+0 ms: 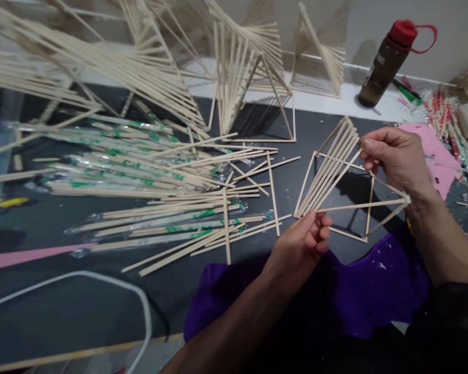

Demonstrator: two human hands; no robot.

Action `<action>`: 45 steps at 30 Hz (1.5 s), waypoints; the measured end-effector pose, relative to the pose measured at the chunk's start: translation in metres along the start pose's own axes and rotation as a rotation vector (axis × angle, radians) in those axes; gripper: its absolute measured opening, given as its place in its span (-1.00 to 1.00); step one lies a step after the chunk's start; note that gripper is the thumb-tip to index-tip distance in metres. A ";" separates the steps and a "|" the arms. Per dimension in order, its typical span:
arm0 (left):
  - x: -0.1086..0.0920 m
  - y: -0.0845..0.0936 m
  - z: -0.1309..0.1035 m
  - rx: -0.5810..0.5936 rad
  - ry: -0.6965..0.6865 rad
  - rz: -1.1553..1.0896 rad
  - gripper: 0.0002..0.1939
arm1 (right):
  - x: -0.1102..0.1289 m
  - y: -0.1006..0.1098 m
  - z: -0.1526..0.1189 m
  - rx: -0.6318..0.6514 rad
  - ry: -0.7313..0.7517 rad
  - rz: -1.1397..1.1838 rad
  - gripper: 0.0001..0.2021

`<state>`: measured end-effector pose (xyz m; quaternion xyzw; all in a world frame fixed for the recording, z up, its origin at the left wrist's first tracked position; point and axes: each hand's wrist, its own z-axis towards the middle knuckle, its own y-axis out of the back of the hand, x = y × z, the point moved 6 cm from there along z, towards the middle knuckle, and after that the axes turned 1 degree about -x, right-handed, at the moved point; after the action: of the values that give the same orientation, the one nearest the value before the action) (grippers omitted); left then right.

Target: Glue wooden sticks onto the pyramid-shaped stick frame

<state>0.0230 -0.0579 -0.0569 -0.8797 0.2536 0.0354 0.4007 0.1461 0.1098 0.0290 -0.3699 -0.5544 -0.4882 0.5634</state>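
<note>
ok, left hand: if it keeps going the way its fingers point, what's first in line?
The left hand points up and right, fingertips already at the small stick frame. Its fanned sticks come first; depth beyond is unclear.

Head-worn view, forward-down, close over worktop [81,311]
</note>
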 end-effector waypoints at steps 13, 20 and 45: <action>-0.004 0.002 -0.001 -0.108 -0.008 0.043 -0.70 | -0.003 0.000 0.000 -0.008 0.017 -0.067 -0.84; -0.004 0.001 -0.001 -0.134 0.019 0.053 -0.70 | 0.001 -0.003 -0.002 -0.005 0.122 -0.131 -0.85; -0.002 0.002 -0.002 -0.171 -0.004 0.044 -0.72 | -0.008 -0.004 0.002 0.019 0.101 -0.140 -0.80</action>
<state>0.0195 -0.0593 -0.0566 -0.9048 0.2679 0.0675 0.3240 0.1422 0.1121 0.0206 -0.2997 -0.5543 -0.5393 0.5586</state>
